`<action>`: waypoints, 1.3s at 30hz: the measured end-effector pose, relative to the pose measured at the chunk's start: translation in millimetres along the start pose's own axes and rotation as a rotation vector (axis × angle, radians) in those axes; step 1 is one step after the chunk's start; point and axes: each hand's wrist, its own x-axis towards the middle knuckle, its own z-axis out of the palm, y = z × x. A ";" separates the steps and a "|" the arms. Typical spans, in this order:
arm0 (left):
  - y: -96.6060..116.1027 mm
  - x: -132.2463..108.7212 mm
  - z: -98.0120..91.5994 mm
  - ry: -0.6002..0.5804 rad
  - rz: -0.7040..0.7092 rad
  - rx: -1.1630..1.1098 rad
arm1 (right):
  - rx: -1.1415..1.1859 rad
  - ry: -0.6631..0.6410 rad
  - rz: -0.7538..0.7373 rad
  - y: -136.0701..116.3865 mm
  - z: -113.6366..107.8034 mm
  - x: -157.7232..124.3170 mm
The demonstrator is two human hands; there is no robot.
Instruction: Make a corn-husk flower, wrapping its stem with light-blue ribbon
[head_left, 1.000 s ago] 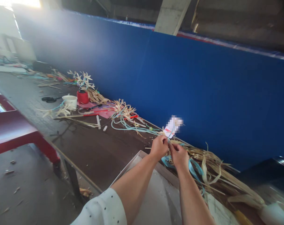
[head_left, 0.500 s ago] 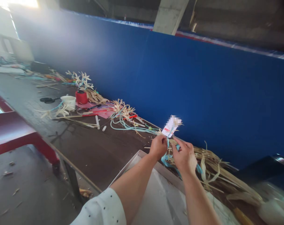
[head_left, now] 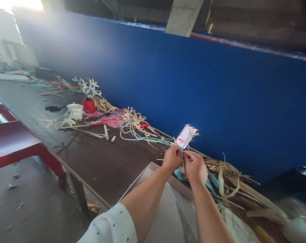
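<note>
Pale-blue stem [head_left: 182,151] — between both hands, rising just past fingertips, pinched by closed fingers of left hand [head_left: 172,158]. Person's right hand [head_left: 196,168] closed in pinch just beside; what it grips, too small to tell. Step looks like fine finger work on stem — next move seems to call for steady left hold, small right-fingertip adjustments. White card [head_left: 184,134] just beyond hands.

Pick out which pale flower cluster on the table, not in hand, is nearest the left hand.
The cluster beside the looped pale-blue cords. The front flowers by the cup and the back flowers beyond it are farther from the left hand.
</note>
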 end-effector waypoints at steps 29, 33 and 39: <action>2.8 0.8 -2.6 -0.038 0.032 0.009 | -0.213 -0.140 0.054 -14.3 -11.8 9.7; 2.2 1.1 -2.3 -0.045 0.040 0.020 | -0.234 -0.164 0.042 -16.0 -13.3 13.6; 2.9 2.3 -2.3 -0.056 0.045 0.051 | -0.256 -0.174 0.046 -15.7 -13.8 15.6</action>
